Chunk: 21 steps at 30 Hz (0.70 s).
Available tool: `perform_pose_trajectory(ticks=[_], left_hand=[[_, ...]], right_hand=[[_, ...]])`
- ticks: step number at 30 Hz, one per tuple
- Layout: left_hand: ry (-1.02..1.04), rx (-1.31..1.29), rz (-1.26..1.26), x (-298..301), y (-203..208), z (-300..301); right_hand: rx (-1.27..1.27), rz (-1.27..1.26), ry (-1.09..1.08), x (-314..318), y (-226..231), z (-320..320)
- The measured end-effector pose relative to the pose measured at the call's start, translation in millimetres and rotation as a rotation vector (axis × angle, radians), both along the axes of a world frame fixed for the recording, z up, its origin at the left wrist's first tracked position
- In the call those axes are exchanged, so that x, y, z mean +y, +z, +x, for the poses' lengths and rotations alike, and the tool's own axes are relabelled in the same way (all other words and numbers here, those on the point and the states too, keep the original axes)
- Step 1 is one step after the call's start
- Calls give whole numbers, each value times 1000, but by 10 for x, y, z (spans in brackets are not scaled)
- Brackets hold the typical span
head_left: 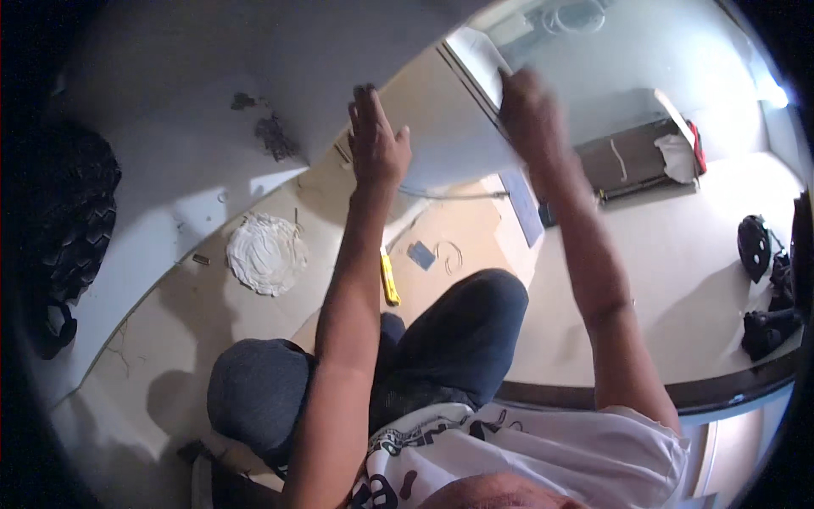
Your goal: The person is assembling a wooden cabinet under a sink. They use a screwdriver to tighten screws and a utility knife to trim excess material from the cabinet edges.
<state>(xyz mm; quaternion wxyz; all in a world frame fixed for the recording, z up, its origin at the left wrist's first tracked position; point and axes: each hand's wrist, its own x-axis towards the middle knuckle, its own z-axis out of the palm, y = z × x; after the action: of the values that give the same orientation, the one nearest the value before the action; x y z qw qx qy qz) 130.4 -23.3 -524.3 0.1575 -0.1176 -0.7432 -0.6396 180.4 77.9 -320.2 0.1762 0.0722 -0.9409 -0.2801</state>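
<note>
My left hand (378, 140) is stretched out, fingers extended, against the edge of a pale flat panel (445, 119). I cannot make out anything held in it. Farther right, my right hand (530, 114) is curled at the panel's dark-lined edge (469, 78). It is slightly blurred, and what its fingers grip, if anything, is hidden. Below the panel, a yellow utility knife (389, 278) lies near my knees. Beside it are a small dark grey rectangular piece (420, 254) and a thin curled strip (449, 255) on a tan sheet (466, 227).
A round crumpled white cloth (267, 253) lies on the floor at left. A grey wall (170, 161) with dark smudges rises beyond it. At right stands a dark open box (632, 161) with a white cloth (676, 159); black items (767, 331) lie farther right.
</note>
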Motion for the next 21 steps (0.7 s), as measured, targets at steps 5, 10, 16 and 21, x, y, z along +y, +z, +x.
perform_pose_trajectory(ticks=[5, 10, 16, 21], left_hand=[[32, -52, -61, 82, 26, 70], [42, -9, -52, 78, 125, 113], [54, 21, -13, 180, 61, 86], [6, -24, 7, -21, 69, 47]], right_hand=[[-39, -106, -28, -349, -39, 277], [195, -232, 228, -438, 496, 136], [-113, -130, 38, -274, -156, 439], [192, -280, 75, -570, 567, 268]])
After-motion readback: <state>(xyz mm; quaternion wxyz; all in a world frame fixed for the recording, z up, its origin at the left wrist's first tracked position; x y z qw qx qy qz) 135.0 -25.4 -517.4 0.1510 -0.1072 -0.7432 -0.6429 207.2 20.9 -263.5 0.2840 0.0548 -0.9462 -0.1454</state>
